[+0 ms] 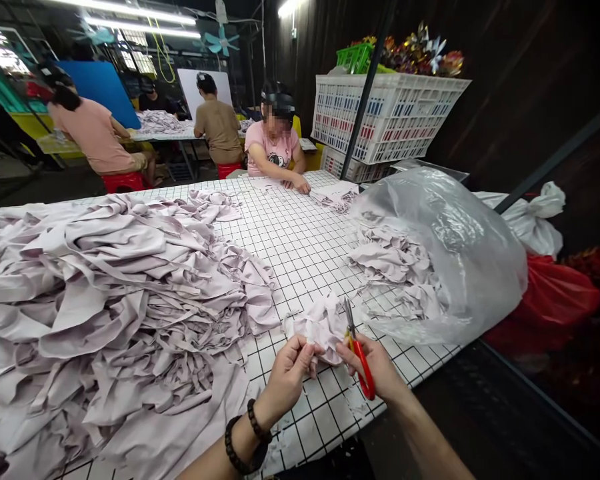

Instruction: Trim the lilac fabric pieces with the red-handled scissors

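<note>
Between my hands is a small bunched piece of pale lilac fabric (325, 323), just above the near part of the table. My left hand (293, 370), with dark beaded bracelets at the wrist, pinches the fabric's near left edge between thumb and fingers. My right hand (375, 370) holds red-handled scissors (364, 373), their blades pointing up and away from me. The fingertips of that hand also touch the right side of the fabric. Whether the blades are fully closed is hard to make out.
A large heap of lilac fabric (130, 287) covers the table's left side. On the right, a clear plastic bag (460, 247) holds more pieces. A co-worker (275, 143) sits at the far edge, by stacked white crates (385, 120). A dark pole (367, 93) rises beside them.
</note>
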Action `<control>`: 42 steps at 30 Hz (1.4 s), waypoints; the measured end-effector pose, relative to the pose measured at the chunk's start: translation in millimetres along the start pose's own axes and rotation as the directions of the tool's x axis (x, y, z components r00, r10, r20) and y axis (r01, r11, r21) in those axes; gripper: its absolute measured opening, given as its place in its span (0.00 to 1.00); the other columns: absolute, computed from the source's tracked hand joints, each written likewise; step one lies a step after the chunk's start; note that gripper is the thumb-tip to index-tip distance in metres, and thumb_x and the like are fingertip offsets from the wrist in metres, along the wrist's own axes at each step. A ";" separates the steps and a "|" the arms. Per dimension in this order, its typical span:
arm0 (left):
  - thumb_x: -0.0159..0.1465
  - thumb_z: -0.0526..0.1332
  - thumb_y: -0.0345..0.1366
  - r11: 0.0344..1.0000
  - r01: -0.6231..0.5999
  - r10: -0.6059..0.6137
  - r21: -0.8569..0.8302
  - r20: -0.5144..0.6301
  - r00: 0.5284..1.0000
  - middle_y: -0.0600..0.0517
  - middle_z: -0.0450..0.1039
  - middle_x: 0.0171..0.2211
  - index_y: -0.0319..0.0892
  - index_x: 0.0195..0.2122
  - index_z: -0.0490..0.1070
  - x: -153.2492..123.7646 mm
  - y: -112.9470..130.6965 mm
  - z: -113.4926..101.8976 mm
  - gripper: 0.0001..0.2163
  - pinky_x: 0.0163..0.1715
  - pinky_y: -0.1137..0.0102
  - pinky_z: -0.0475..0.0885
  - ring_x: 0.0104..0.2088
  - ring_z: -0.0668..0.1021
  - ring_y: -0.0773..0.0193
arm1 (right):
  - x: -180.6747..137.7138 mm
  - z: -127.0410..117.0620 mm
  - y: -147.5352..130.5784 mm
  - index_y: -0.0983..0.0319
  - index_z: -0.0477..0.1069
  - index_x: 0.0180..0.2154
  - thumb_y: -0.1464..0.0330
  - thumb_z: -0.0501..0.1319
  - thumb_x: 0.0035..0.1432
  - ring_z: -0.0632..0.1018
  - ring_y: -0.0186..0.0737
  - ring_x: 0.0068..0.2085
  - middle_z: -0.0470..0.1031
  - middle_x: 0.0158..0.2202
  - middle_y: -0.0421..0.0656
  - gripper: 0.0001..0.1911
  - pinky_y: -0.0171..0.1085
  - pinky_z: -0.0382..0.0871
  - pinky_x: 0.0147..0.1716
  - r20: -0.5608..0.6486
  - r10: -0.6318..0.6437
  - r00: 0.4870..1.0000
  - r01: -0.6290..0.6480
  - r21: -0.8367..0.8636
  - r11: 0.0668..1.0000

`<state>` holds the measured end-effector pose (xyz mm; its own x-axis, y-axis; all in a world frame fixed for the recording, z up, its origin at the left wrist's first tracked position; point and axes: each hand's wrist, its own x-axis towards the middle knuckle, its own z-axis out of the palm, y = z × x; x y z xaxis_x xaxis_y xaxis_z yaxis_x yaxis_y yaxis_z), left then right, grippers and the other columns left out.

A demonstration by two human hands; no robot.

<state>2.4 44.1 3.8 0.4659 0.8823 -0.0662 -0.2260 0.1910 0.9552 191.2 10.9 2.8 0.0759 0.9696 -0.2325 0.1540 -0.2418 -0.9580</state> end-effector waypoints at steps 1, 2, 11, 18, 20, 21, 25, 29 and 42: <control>0.65 0.57 0.46 1.000 0.006 -0.006 0.002 -0.003 1.000 0.50 0.71 0.32 0.39 0.34 0.68 1.4 -2.8 -0.7 0.13 0.27 0.72 0.67 0.23 0.70 0.69 | -5.2 -6.4 -2.8 0.60 0.64 0.27 0.55 0.65 0.51 0.65 0.32 0.23 0.62 0.22 0.34 0.17 0.32 0.59 0.23 0.014 -0.006 1.000 0.008 -0.095 0.995; 0.65 0.57 0.46 1.000 0.011 -0.011 0.016 -0.005 1.000 0.51 0.71 0.31 0.39 0.34 0.68 2.5 -5.0 -1.4 0.13 0.28 0.72 0.67 0.24 0.71 0.69 | -11.0 -11.6 -6.1 0.60 0.63 0.27 0.55 0.64 0.52 0.64 0.32 0.23 0.61 0.22 0.34 0.17 0.32 0.58 0.24 0.032 -0.017 0.999 0.023 -0.207 0.978; 0.66 0.55 0.45 0.984 -0.001 -0.006 0.177 0.035 0.999 0.51 0.69 0.30 0.39 0.35 0.70 2.0 -6.8 -7.1 0.14 0.29 0.72 0.68 0.26 0.72 0.67 | -26.4 -6.5 -27.5 0.58 0.65 0.28 0.55 0.62 0.51 0.67 0.36 0.25 0.70 0.24 0.36 0.14 0.39 0.60 0.36 0.070 -0.062 0.996 0.093 -0.755 0.649; 0.65 0.56 0.45 0.982 -0.008 -0.001 0.189 0.045 0.999 0.51 0.69 0.29 0.40 0.33 0.71 -0.4 -3.8 -6.5 0.13 0.29 0.72 0.66 0.26 0.71 0.66 | -23.0 1.6 -39.6 0.57 0.66 0.29 0.54 0.61 0.52 0.70 0.38 0.28 0.73 0.27 0.37 0.13 0.40 0.59 0.38 0.096 -0.064 0.993 0.114 -0.752 0.649; 0.65 0.57 0.45 0.984 0.000 -0.008 0.178 0.043 0.999 0.51 0.69 0.29 0.40 0.32 0.71 -0.6 -4.0 -6.6 0.13 0.28 0.73 0.66 0.26 0.70 0.66 | -23.0 2.1 -40.0 0.57 0.67 0.29 0.54 0.62 0.52 0.70 0.39 0.29 0.74 0.27 0.38 0.13 0.40 0.59 0.38 0.094 -0.063 0.994 0.112 -0.754 0.647; 0.65 0.57 0.46 0.984 0.003 -0.011 0.179 0.045 0.999 0.51 0.69 0.29 0.40 0.32 0.71 -0.7 -4.2 -6.8 0.14 0.28 0.73 0.66 0.26 0.70 0.66 | -23.0 2.2 -39.9 0.57 0.67 0.30 0.54 0.62 0.52 0.71 0.39 0.29 0.74 0.27 0.38 0.13 0.39 0.59 0.38 0.093 -0.063 0.994 0.111 -0.756 0.645; 0.65 0.56 0.46 0.979 0.007 -0.020 0.205 0.060 0.998 0.51 0.69 0.28 0.40 0.32 0.70 -1.2 -4.9 -8.1 0.14 0.28 0.73 0.66 0.26 0.71 0.66 | -22.9 2.1 -39.7 0.57 0.67 0.29 0.53 0.62 0.52 0.70 0.38 0.28 0.72 0.25 0.37 0.14 0.39 0.59 0.37 0.102 -0.069 0.992 0.123 -0.771 0.625; 0.66 0.55 0.45 0.979 0.005 -0.019 0.206 0.067 0.998 0.52 0.68 0.28 0.40 0.32 0.69 -1.9 -5.3 -9.1 0.13 0.27 0.72 0.66 0.25 0.71 0.67 | -22.1 2.9 -37.6 0.58 0.65 0.25 0.53 0.60 0.53 0.66 0.36 0.24 0.70 0.22 0.36 0.16 0.39 0.58 0.35 0.111 -0.090 0.990 0.143 -0.792 0.594; 0.66 0.54 0.45 0.959 0.025 -0.050 0.283 0.082 0.995 0.52 0.67 0.26 0.40 0.30 0.69 -11.2 -4.9 -15.3 0.15 0.29 0.73 0.62 0.27 0.67 0.66 | 3.1 -25.2 -26.1 0.58 0.64 0.24 0.51 0.61 0.52 0.68 0.37 0.24 0.69 0.21 0.36 0.18 0.34 0.58 0.26 0.028 -0.050 0.998 0.054 -0.744 0.666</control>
<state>-14.9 39.9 -4.6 0.5452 0.8335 -0.0902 0.0368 0.0837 0.9958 212.3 19.3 31.3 0.0409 0.9811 -0.1889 0.8399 -0.1362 -0.5254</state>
